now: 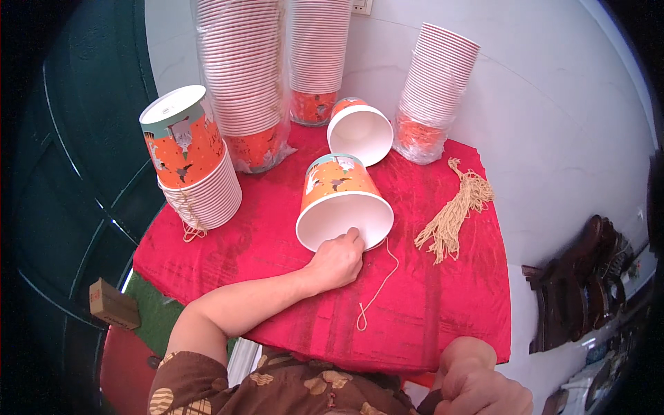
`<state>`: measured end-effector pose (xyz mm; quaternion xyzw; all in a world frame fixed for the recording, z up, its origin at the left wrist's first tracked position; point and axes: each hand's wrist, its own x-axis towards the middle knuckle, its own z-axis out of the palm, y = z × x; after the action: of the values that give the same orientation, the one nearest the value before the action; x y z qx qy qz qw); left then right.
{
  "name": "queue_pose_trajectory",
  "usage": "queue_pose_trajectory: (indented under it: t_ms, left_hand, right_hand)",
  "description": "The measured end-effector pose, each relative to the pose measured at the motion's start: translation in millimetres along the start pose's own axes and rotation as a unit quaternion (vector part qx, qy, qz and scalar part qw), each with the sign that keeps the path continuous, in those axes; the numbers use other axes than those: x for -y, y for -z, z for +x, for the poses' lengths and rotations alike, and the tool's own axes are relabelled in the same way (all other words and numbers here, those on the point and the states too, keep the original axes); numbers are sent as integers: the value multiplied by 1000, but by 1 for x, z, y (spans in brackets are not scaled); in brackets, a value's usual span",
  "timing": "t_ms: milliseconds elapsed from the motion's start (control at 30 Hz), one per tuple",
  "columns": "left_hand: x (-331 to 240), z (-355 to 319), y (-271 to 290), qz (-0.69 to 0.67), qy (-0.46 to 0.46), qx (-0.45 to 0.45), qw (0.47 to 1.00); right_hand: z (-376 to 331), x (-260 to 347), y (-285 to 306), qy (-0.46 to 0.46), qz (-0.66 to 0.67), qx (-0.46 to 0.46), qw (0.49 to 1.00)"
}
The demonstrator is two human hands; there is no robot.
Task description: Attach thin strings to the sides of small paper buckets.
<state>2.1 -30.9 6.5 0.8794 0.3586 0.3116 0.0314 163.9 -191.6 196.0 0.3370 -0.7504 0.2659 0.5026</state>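
Note:
My left hand (339,259) is closed at the near rim of an orange paper bucket (342,181), with the fingers curled at its opening. The bucket lies tilted on its side, its white inside facing me. A thin beige string (382,294) runs from beside its rim across the red cloth. Behind it a second paper bucket (360,135) also lies on its side, mouth toward me. My right hand (482,382) is below the table's near right edge, its fingers curled in. Whatever it may hold is hidden.
A bundle of beige strings (458,211) lies on the right of the red cloth (443,304). At left stands an upside-down bucket stack (200,187) with strings hanging on it. Wrapped stacks (245,83) line the back. A cardboard box (114,304) sits on the floor.

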Motion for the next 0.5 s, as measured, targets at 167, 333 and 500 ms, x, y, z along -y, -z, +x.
queue_pose_trajectory:
  t_ms: [167, 333, 500]
  left_hand:
    - [0, 1, 0, -2, 7, 9, 1000]
    - [1, 0, 1, -7, 7, 1, 1000]
    - [-1, 1, 1, -2, 7, 3, 1000]
  right_hand:
    - [0, 4, 4, -10, -3, 16, 1000]
    - [0, -7, 0, 138, -112, -20, 984]
    - [-3, 2, 2, 113, -112, 8, 987]
